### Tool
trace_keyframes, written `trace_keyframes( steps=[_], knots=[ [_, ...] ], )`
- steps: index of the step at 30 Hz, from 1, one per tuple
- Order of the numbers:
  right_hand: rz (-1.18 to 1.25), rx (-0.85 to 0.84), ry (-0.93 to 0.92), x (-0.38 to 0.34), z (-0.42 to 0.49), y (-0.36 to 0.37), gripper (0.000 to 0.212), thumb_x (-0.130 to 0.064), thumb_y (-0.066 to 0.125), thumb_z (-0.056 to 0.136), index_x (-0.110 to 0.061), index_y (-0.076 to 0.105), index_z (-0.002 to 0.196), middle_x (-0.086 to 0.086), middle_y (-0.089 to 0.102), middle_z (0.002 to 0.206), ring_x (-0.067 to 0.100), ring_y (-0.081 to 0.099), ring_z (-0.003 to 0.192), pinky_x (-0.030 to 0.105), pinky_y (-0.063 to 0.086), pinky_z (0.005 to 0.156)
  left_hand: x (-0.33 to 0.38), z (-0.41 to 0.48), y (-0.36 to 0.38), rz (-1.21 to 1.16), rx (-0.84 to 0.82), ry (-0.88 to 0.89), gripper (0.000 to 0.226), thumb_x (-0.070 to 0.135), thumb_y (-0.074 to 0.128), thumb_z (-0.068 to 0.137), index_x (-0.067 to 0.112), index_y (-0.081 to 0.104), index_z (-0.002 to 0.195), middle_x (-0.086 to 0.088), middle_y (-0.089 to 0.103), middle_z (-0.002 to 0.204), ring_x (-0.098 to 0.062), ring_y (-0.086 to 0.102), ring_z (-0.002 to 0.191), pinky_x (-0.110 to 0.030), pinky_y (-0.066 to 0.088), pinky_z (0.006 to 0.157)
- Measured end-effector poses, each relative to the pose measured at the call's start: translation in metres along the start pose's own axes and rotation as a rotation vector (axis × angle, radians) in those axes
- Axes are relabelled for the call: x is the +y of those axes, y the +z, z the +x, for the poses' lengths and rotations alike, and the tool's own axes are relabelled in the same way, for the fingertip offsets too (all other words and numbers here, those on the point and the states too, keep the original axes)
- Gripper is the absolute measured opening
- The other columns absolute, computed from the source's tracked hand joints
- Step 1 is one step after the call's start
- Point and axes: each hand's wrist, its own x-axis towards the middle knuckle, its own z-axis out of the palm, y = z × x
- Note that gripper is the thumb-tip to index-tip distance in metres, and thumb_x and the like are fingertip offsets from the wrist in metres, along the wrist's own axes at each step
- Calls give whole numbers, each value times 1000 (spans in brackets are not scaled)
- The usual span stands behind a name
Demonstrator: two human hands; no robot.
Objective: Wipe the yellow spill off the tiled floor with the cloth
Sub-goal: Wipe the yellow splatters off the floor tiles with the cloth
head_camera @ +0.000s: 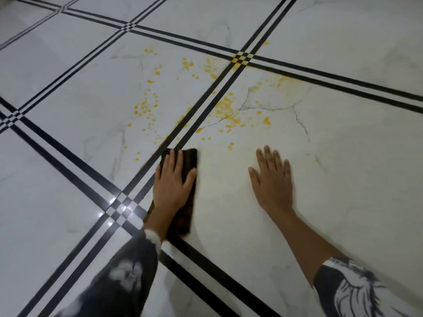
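Left hand (172, 181) presses flat on the dark cloth (183, 191) at frame center, fingers straight. Right hand (272, 179) rests open on the tiled floor (343, 156); yellow spill (226, 108) sits above both

The left hand (171, 181) lies flat on the cloth (191, 157), which lies on the tiled floor (343, 161). The right hand (272, 181) rests on the floor, right of the cloth. The spill (229, 106) lies beyond both hands.
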Motion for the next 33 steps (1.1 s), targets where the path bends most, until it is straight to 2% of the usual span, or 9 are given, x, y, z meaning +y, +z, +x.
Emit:
trace_keyframes(
  steps=[4,8,11,15,19,22,26,29,33],
  knots=[
    [208,49,71,3,5,-7,61,-49,14,93,-21,30,144,-2,22,155,14,15,145,36,2,117,65,63,9,-2,7,-75,65,49,22,97,15,5,150,-10,3,159,-23,3,146,-41,-1,119],
    [163,166,194,29,27,-23,49,-38,26,99,-19,30,144,-2,20,156,15,12,145,36,-1,117,131,47,24,-3,-69,244,64,51,17,97,19,1,150,-5,-3,159,-19,-3,146,-36,-4,118],
    [42,116,223,63,56,-36,51,-36,29,98,-17,27,145,2,18,157,18,12,146,40,1,117,101,13,21,24,-94,482,65,58,9,91,29,-2,149,7,-7,156,-10,-4,146,-30,-6,117],
    [-38,98,227,102,83,-51,54,-38,28,98,-15,23,147,4,16,157,19,11,146,42,1,117,59,54,12,38,-60,263,73,63,9,88,25,3,150,3,-1,158,-12,-1,146,-32,-4,117],
    [-51,112,275,125,102,-54,55,-38,28,98,-15,21,147,4,16,157,20,11,146,43,2,118,130,135,21,-13,-32,133,66,52,20,96,18,2,151,-7,0,159,-21,0,146,-40,-2,119],
    [-36,149,306,136,121,-55,55,-39,28,98,-16,20,147,4,15,157,21,11,146,43,1,117,187,131,35,3,-66,389,65,52,17,97,19,3,151,-5,1,159,-20,1,146,-37,-1,118],
    [-31,94,360,152,146,-62,58,-44,24,98,-18,14,149,2,8,159,19,6,146,43,-1,118,155,111,29,35,-121,696,68,60,9,89,29,0,149,8,-6,156,-7,-4,144,-30,-3,117],
    [-43,62,356,152,150,-56,60,-46,23,97,-19,10,149,2,4,159,19,3,146,44,-1,119,142,172,23,52,-84,529,73,62,13,89,24,4,150,-1,2,159,-14,2,146,-34,1,118],
    [-68,128,353,153,149,-47,60,-46,26,96,-20,14,149,1,9,158,18,7,146,44,2,117,212,236,37,29,-70,380,67,53,22,96,18,5,151,-8,3,159,-22,2,146,-42,2,119]
  ],
)
